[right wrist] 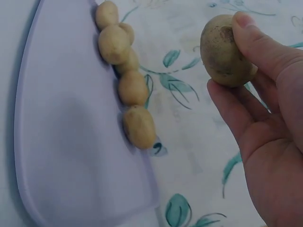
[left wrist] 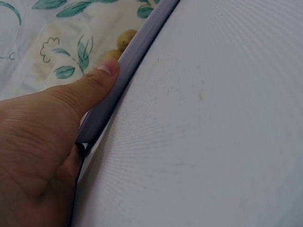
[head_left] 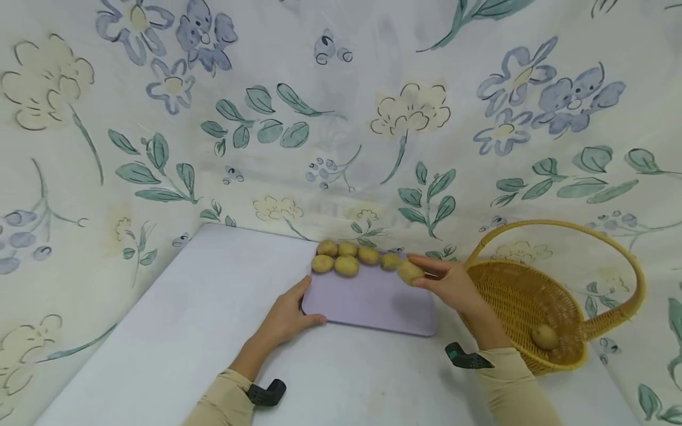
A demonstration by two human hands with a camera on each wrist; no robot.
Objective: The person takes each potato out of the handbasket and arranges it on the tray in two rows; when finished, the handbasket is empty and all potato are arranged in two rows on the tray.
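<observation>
A potato [right wrist: 226, 51] is pinched between the thumb and fingers of my right hand [head_left: 450, 285], held above the right part of a lilac tray [head_left: 367, 302]. Several more potatoes [head_left: 347, 265] sit on the tray along its far edge, bunched in two rows at the left and in a single line toward the right. My left hand [head_left: 288, 316] grips the tray's near left corner. In the left wrist view its thumb [left wrist: 97, 85] lies on the tray's rim, and the other fingers are partly hidden at the corner.
To the right stands a yellow wicker basket [head_left: 506, 290] with a tall arched handle, holding one potato [head_left: 544, 336]. A white table [head_left: 213, 296] lies under the tray. Floral cloth [head_left: 341, 118] rises behind the table and at its sides.
</observation>
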